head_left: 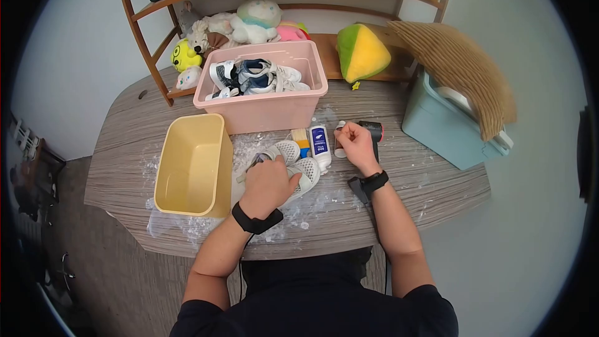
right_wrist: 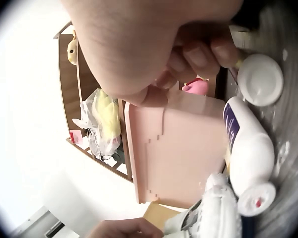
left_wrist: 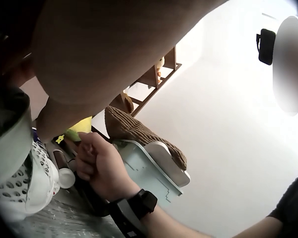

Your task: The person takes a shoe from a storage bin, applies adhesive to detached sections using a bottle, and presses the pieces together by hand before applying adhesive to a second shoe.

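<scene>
Two pale shoes with perforated soles [head_left: 306,175] lie together on the table. My left hand [head_left: 268,184] grips the nearer shoe from above, its thumb over the side; the palm hides part of the shoe. In the left wrist view, the perforated shoe [left_wrist: 15,191] is close below that hand. My right hand [head_left: 357,146] is beside a small cylindrical container [head_left: 339,143], fingers curled near its far end; whether they hold it cannot be told. The container's round white end [right_wrist: 260,80] appears by the fingertips in the right wrist view. Between shoes and container lies a white bottle [head_left: 320,146].
A brush [head_left: 301,142] lies by the bottle, and a hair dryer [head_left: 373,131] beyond the right hand. A yellow bin [head_left: 187,168] is at left, a pink bin of shoes [head_left: 265,115] behind, and a teal bin [head_left: 443,128] at right. White residue marks the tabletop [head_left: 306,218].
</scene>
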`<state>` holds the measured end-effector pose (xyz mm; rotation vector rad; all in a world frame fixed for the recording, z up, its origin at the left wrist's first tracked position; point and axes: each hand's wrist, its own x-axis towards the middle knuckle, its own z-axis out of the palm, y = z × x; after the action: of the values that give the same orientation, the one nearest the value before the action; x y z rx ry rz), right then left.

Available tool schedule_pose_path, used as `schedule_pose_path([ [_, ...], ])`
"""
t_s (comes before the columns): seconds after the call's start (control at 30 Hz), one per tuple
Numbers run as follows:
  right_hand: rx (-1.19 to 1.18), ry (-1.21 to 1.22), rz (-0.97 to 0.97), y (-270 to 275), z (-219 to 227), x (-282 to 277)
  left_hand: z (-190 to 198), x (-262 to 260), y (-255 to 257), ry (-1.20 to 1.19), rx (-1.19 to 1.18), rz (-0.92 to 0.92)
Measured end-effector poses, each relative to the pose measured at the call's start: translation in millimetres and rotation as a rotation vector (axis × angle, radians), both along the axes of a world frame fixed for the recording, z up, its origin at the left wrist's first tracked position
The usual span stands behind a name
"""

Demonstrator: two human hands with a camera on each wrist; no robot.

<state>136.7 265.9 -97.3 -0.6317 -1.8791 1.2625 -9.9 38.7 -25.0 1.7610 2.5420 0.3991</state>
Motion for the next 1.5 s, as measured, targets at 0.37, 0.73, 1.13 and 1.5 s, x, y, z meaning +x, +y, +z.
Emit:
schedule_pose_path([
  [0.37,0.310,-0.219,-0.131,-20,6,13,-27,13,9,-0.484,0.504,-0.041],
  [0.73,0.517,-0.516,-0.206,-31,12,10,-28,-3,12,-0.450,0.151,-0.142],
  [1.13,0.402,-0.675,-0.060,-33,37,24,-48,-24,16,-1.133,0.199,-0.303],
  [1.5,0.450,-0.757,0.029,-38,24,23,-42,-33,18,-1.786,0.188,-0.317],
])
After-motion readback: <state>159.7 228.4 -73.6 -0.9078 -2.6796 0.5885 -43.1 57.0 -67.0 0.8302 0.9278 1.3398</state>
